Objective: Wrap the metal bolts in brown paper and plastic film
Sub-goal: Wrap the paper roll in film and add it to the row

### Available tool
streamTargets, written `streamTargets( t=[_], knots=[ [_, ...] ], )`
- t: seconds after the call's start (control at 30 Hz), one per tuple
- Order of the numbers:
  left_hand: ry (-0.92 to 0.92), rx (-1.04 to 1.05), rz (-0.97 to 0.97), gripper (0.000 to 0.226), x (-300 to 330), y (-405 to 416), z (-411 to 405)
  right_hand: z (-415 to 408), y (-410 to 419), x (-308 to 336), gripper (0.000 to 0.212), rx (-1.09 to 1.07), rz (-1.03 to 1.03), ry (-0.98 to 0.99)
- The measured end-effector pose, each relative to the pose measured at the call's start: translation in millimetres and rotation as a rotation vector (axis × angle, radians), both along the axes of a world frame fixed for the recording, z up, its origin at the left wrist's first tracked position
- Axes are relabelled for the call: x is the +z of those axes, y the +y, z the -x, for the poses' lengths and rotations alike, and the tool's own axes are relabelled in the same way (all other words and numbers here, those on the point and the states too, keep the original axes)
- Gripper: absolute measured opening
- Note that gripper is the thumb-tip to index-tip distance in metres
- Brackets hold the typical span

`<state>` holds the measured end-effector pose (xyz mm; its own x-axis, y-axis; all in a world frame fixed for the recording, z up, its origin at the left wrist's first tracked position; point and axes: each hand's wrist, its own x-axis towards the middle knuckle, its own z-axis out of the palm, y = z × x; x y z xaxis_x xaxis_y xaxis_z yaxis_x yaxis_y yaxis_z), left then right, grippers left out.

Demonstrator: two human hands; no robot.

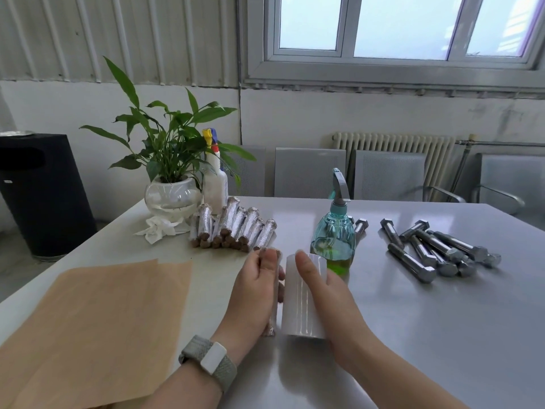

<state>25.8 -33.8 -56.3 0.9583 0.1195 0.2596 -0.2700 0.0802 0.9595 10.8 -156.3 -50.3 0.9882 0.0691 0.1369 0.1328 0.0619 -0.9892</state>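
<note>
Daylight comes through a wide window (395,28) with grey-white frames, set high in the far wall. Left of it the upper wall is clad in pale ribbed panelling (118,36); below runs a white plastered wall (295,119), scuffed in places. A white ribbed radiator (395,149) stands against that wall under the window, with a pipe running off to its right. In front of it a row of grey metal chairs (389,175) with perforated backs lines the far edge of the pale grey tabletop (442,335). At the left a black bin (41,196) stands on a grey floor (14,270).
</note>
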Motion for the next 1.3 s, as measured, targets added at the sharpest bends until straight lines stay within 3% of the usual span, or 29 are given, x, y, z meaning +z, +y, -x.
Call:
streamTargets(
  t=[0.17,0.27,0.33,0.43,0.5,0.63,0.73,0.8,0.93,1.03,1.1,1.2,1.3],
  knots=[
    [-0.046,0.069,-0.016,0.048,0.8,-5.3,2.7,4.0,4.8,0.1,0.067,-0.089,0.097,-0.111],
    [0.037,-0.056,0.23,0.045,0.8,-6.7,6.8,4.9,11.1,-4.4,0.062,-0.165,0.027,-0.049],
    [0.104,-0.194,0.378,0.043,1.8,-5.0,11.7,7.0,11.5,-4.9,0.063,-0.223,0.085,-0.063],
    [0.164,-0.303,0.464,0.045,1.8,-10.6,13.5,4.6,3.3,-3.6,0.067,-0.329,0.309,-0.1],
    [0.196,-0.299,0.507,0.041,0.8,-15.3,11.5,3.1,0.8,-2.6,0.061,-0.335,0.215,-0.055],
    [0.127,-0.165,0.243,0.036,-4.9,-6.3,2.2,0.4,-0.3,-0.6,0.063,-0.08,-0.109,0.159],
    [0.013,-0.076,-0.068,0.045,-6.3,-0.4,2.7,0.4,-4.0,2.7,0.052,0.033,-0.056,0.129],
    [-0.023,-0.001,-0.148,0.049,-6.0,-0.8,3.8,1.1,-3.1,2.6,0.052,0.032,-0.044,0.085],
    [0.01,0.037,0.005,0.048,-2.9,-6.2,4.8,3.3,6.0,-0.3,0.067,-0.044,-0.056,0.083],
    [0.128,-0.151,0.308,0.055,2.2,-9.6,10.2,1.9,7.0,0.1,0.07,-0.12,-0.017,0.066],
    [0.191,-0.228,0.412,0.057,3.6,-9.4,11.8,0.4,4.9,-0.2,0.072,-0.131,-0.019,0.071],
    [0.156,-0.221,0.391,0.043,1.5,-10.1,10.3,-2.2,1.4,-0.8,0.066,-0.125,-0.062,0.095],
    [0.082,-0.179,0.293,0.031,-1.1,-10.6,9.5,-4.1,-3.6,-2.6,0.038,-0.026,-0.14,0.168]
  ],
)
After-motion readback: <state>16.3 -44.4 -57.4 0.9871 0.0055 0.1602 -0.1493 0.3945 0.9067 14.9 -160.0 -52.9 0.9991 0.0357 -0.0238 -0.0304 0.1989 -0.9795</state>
